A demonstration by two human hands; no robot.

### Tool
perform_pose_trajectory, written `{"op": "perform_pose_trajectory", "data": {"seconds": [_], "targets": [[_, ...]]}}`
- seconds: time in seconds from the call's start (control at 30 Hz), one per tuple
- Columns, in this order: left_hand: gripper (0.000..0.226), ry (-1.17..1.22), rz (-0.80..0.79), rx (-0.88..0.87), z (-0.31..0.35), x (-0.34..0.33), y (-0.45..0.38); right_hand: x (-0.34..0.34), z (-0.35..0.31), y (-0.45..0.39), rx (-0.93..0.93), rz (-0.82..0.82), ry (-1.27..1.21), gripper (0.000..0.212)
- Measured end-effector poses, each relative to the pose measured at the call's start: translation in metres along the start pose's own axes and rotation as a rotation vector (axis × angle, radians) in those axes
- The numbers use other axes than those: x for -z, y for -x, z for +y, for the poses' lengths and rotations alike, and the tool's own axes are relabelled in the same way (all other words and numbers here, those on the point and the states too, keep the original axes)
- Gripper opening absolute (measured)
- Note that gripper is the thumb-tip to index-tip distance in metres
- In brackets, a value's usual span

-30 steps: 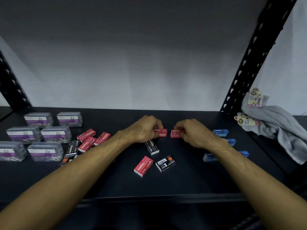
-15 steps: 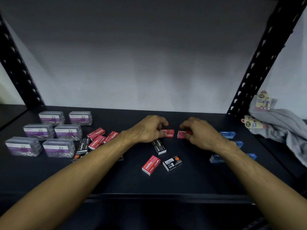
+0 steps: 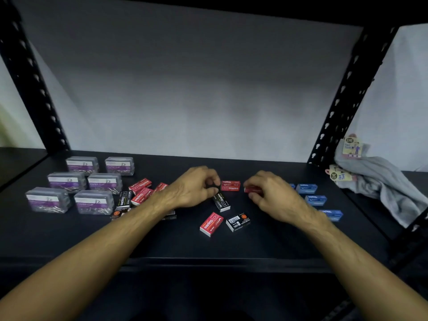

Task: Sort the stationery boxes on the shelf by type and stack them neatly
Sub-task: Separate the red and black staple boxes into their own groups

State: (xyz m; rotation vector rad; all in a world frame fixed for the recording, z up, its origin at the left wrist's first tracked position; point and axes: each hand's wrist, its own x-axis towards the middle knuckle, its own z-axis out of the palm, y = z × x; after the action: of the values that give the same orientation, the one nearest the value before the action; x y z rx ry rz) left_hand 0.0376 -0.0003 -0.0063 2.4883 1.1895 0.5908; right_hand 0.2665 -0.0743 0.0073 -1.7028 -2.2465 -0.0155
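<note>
While the sorting is only partly done, the left end of the shelf (image 3: pixel 69 237) looks furthest along: six clear paper clip boxes (image 3: pixel 93 201) sit there in tidy pairs, side by side, though none is stacked on another. Just right of them lies a loose jumble of red staple boxes (image 3: pixel 140 184) and black staple boxes (image 3: pixel 125 198), tilted at odd angles and touching, so the two kinds are mixed there and want separating.

Next comes the left hand (image 3: pixel 196 187), its grip curled, fingertips pinching the far end of a black box (image 3: pixel 221 201) that lies on the shelf. Right beside it stands a red box (image 3: pixel 230 186), which seems to be two reds stacked, apart from both hands. In front of these lie a single red box (image 3: pixel 211 223) and a black box with a barcode (image 3: pixel 238 221), both unsorted.

Further right, the right hand (image 3: pixel 271 195) pinches a small red box (image 3: pixel 252 189) in its grip, near the red stack. Beyond it four blue boxes (image 3: pixel 306 188) are grouped but spread out in a loose line, not stacked.

The boxes are small, flat cardboard packs, light and easy to knock askew. By my judgement, less than half is done: types gathered roughly, stacking barely begun
</note>
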Motion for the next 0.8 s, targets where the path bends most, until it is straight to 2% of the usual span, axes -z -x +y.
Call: {"op": "perform_pose_trajectory", "data": {"seconds": [0.33, 0.47, 0.57, 0.8], "targets": [[0.063, -0.033, -0.115, 0.192, 0.017, -0.015, 0.012, -0.004, -0.015, 0.037, -0.021, -0.032, -0.075, 0.028], [0.057, -0.04, -0.081, 0.252, 0.019, -0.02, 0.011, -0.005, -0.015, 0.045, -0.032, -0.031, -0.079, 0.028], [0.062, -0.058, -0.085, 0.272, 0.021, -0.022, 0.011, -0.007, -0.015, 0.047, -0.037, -0.034, -0.096, 0.028], [0.058, -0.034, -0.115, 0.188, 0.018, -0.019, 0.011, -0.017, -0.014, 0.046, -0.028, -0.087, -0.136, 0.041]]}}
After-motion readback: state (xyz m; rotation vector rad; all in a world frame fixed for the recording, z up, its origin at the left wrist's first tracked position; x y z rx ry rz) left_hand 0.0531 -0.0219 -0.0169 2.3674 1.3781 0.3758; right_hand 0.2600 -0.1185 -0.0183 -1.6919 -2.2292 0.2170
